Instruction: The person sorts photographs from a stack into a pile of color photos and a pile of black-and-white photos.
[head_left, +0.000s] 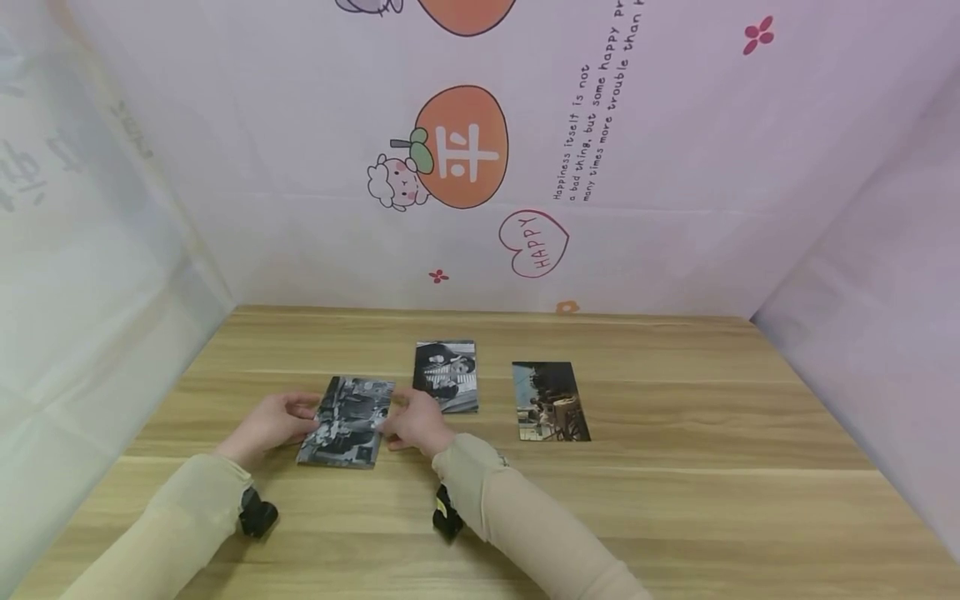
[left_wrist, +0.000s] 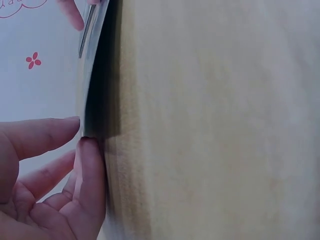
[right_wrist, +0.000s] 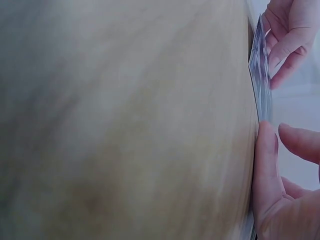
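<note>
A black-and-white photo card (head_left: 347, 421) lies between my two hands at the left of the wooden table, with a group of figures printed on it. My left hand (head_left: 273, 425) pinches its left edge, thumb above and fingers below, as the left wrist view shows. In that view a dark gap shows under the photo card (left_wrist: 95, 75). At the opposite edge is my right hand (head_left: 417, 422); one fingertip (right_wrist: 266, 131) meets the card's edge while the thumb (right_wrist: 300, 142) stands apart from it.
Another black-and-white photo card (head_left: 457, 375) lies just beyond my right hand. Farther right is a darker colour photo card (head_left: 553, 402) showing a cart wheel. Printed cloth walls (head_left: 660, 250) enclose the wooden table (head_left: 675, 517) at the back and both sides.
</note>
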